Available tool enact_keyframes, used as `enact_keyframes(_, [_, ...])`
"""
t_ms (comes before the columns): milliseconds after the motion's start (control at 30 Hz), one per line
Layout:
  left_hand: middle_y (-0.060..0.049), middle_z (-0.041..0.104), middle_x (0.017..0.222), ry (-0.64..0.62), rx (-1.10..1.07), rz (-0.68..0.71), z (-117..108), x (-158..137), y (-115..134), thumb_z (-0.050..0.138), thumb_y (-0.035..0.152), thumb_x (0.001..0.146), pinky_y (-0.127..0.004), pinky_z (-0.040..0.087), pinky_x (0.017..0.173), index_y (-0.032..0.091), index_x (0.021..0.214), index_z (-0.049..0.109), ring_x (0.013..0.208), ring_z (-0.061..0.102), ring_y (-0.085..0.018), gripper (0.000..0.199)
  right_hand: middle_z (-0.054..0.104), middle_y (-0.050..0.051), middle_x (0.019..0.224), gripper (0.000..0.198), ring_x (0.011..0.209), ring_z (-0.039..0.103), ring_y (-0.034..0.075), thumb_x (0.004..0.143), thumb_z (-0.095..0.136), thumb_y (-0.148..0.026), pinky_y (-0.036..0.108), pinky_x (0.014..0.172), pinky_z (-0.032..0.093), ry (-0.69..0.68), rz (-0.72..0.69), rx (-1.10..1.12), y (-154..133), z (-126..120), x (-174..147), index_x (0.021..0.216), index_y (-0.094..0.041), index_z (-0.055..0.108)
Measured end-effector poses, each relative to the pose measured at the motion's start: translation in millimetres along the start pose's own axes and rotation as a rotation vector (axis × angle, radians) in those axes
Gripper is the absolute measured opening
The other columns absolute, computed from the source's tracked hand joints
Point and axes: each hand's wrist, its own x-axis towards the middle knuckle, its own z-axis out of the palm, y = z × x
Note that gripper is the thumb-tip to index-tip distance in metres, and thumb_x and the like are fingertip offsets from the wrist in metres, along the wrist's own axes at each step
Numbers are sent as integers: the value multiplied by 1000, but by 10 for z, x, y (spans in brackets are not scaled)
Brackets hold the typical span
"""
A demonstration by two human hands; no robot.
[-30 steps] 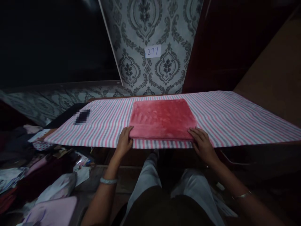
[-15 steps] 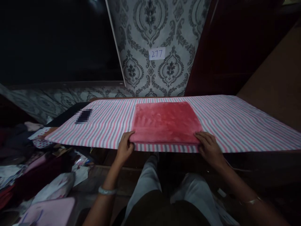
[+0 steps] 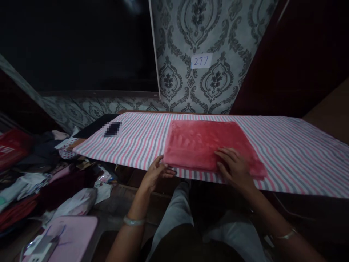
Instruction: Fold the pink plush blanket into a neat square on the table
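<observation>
A folded red plush cloth (image 3: 196,138) lies on a pink, grey and white striped cover (image 3: 141,134) spread over the table. At the cloth's near left corner is my left hand (image 3: 156,174), its fingers apart, touching the edge. My right hand (image 3: 236,169) rests on the near right part of the cloth, fingers stretched out and slightly blurred. To the right of that hand, the cloth's near right corner sticks out over the stripes.
A pixelated dark object (image 3: 112,129) lies at the cover's left. Behind stand a large dark screen (image 3: 81,47) and patterned wall with a paper reading 277 (image 3: 201,60). Piled clothes (image 3: 62,182) and a pink board (image 3: 73,236) are at lower left.
My right hand has left the cloth's right corner and moved inward onto its top. The near right corner now reaches further out. My left hand's grip has loosened. The view has shifted left.
</observation>
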Motion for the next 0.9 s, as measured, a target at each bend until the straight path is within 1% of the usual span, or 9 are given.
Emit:
enact_keyframes(167, [1, 67, 72, 20, 28, 109, -3, 28, -117, 81, 41, 63, -27, 51, 53, 19, 114, 48, 57, 67, -18, 65, 66, 9, 126, 36, 119, 58, 30, 98, 45, -33, 54, 102, 46, -38, 62, -7, 35, 170, -67, 127, -26, 64])
enact_keyframes(300, [5, 59, 57, 54, 141, 176, -32, 43, -123, 76, 43, 67, -23, 41, 44, 18, 99, 57, 43, 54, -12, 45, 67, 9, 126, 35, 119, 58, 29, 98, 45, -33, 53, 101, 46, -43, 62, -36, 39, 199, -111, 126, -26, 64])
enact_keyframes(400, [3, 59, 62, 156, 277, 273, -64, 58, -119, 75, 38, 66, -22, 41, 50, 17, 81, 63, 50, 53, -10, 29, 67, 9, 125, 34, 118, 59, 29, 98, 45, -32, 52, 101, 46, -29, 72, -59, 25, 217, -114, 125, -25, 64])
enact_keyframes(467, [1, 62, 69, 217, 335, 318, -76, 68, -135, 74, 33, 65, -22, 43, 55, 17, 78, 64, 57, 56, -10, 23, 68, 9, 124, 34, 116, 60, 29, 98, 45, -32, 52, 100, 47, -10, 66, -72, 18, 229, -112, 124, -25, 64])
enact_keyframes(533, [2, 61, 66, 223, 331, 288, -75, 73, -160, 72, 31, 66, -22, 43, 54, 18, 84, 64, 56, 56, -11, 24, 69, 9, 122, 33, 114, 60, 29, 98, 45, -32, 51, 98, 47, 1, 50, -83, 16, 237, -111, 124, -24, 65])
enact_keyframes(600, [3, 60, 65, 189, 270, 240, -61, 70, -173, 70, 32, 68, -21, 40, 49, 19, 95, 62, 51, 55, -10, 32, 69, 9, 122, 33, 114, 61, 29, 98, 45, -31, 51, 96, 48, 2, 37, -88, 18, 239, -111, 123, -24, 65])
enact_keyframes(733, [0, 63, 88, 130, 149, 297, -23, 39, -128, 71, 35, 67, -19, 37, 47, 21, 114, 60, 54, 53, -7, 50, 68, 9, 122, 33, 114, 60, 30, 98, 44, -31, 52, 96, 48, -5, 46, -92, 14, 238, -110, 124, -25, 64])
enact_keyframes(800, [-1, 62, 92, 115, 175, 329, -9, 23, -90, 72, 35, 67, -19, 37, 50, 20, 115, 62, 56, 50, -6, 51, 68, 9, 123, 33, 115, 60, 30, 98, 44, -32, 52, 96, 48, 1, 54, -87, 10, 242, -108, 123, -25, 65])
enact_keyframes(900, [-1, 63, 90, 129, 239, 332, 19, 19, -59, 78, 36, 64, -20, 40, 56, 19, 103, 65, 61, 50, -7, 44, 68, 9, 123, 34, 115, 60, 30, 98, 44, -31, 52, 97, 47, 3, 58, -77, 4, 252, -103, 123, -24, 65])
